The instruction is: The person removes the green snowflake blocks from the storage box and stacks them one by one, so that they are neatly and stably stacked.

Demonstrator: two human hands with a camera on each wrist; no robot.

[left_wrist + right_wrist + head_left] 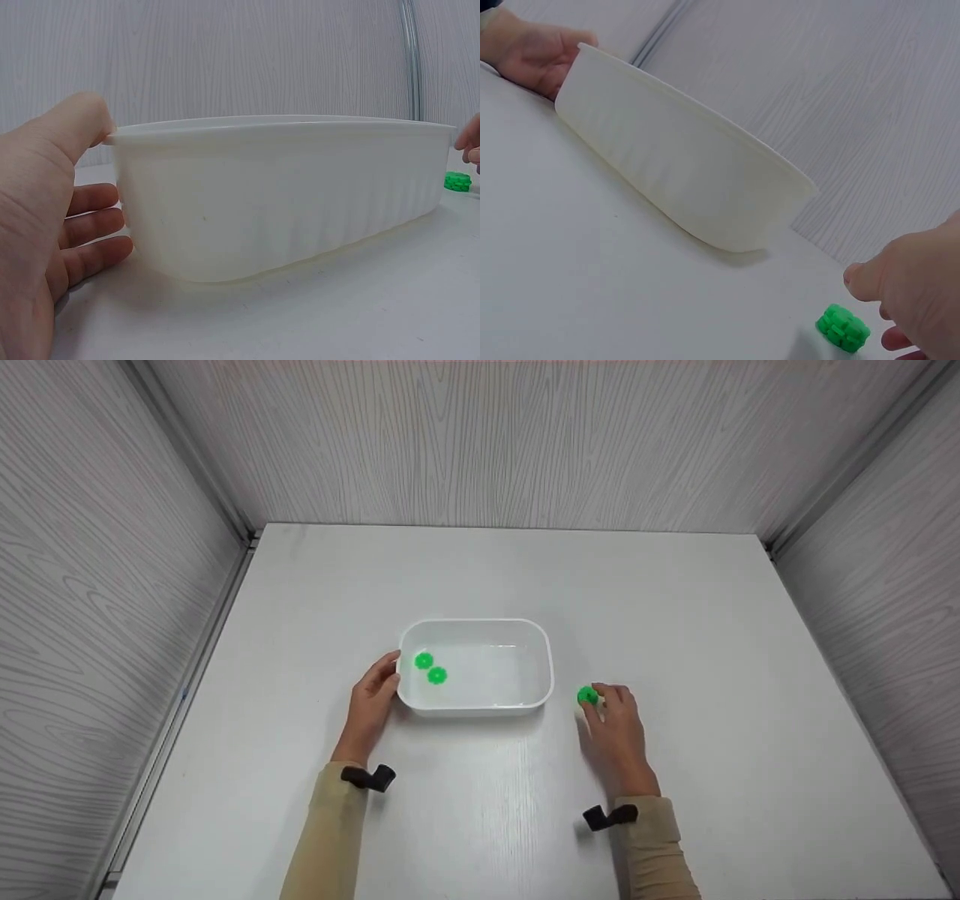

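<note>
A white rectangular container (pixel 474 710) stands on the table, with two green flower-shaped pieces (pixel 424 661) lying flat inside near its left end. My left hand (pixel 371 701) touches the container's left end: in the left wrist view the thumb is at the rim and the relaxed fingers (pixel 94 225) are against the outer wall. Right of the container, a green piece (pixel 586 696) rests on the table between the thumb and fingers of my right hand (pixel 621 731). The right wrist view shows that piece (pixel 843 328) below the thumb, with the hand (pixel 922 289) around it and no clear grip.
The white table (pixel 480 825) meets grey wood-grain panels (pixel 480 442) at the back and both sides. Metal strips (pixel 217 607) run along the left edge. A black wrist device (pixel 369 778) sits at each tan sleeve cuff.
</note>
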